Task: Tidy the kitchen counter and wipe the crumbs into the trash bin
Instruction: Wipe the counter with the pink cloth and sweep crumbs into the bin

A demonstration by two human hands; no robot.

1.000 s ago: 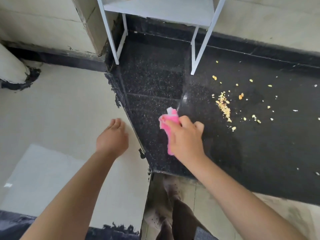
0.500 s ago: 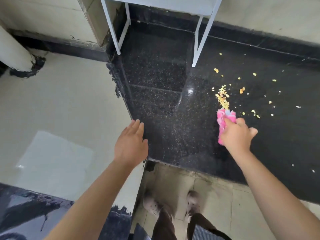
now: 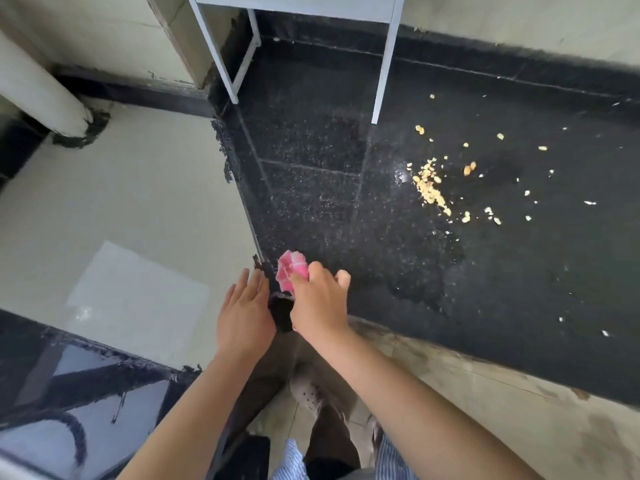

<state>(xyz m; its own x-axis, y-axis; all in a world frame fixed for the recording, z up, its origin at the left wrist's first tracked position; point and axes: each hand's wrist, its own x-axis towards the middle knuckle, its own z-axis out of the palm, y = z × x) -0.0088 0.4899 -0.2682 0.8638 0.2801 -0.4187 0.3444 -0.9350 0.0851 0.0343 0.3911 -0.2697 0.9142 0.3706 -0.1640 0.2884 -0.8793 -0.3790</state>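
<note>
Right hand (image 3: 320, 306) grips a pink cloth (image 3: 292, 270), fingers curled over it, the cloth bunched and sticking out past the knuckles. Cloth sits at the near left corner of the black speckled counter (image 3: 381, 258), right at the edge where the dark stone meets the pale surface (image 3: 138, 188) alongside. Whether the cloth presses on the stone or hangs just above it cannot be told.

Left hand (image 3: 244, 315) lies flat and relaxed, fingers straight and close together, just beside the right hand, over the pale surface at the counter's corner. It holds nothing.

Crumbs (image 3: 431, 190): yellow, a dense streak in the middle of the counter, with loose bits scattered to the right and toward the back wall. They lie well apart from the cloth. A dull wet-looking patch spreads on the stone between the cloth and the crumbs.

White metal rack legs (image 3: 381, 81) stand on the counter at the back. A pale pipe (image 3: 38, 95) runs down at far left. Shoes (image 3: 308, 393) and striped trouser hems show below on a tiled floor.
</note>
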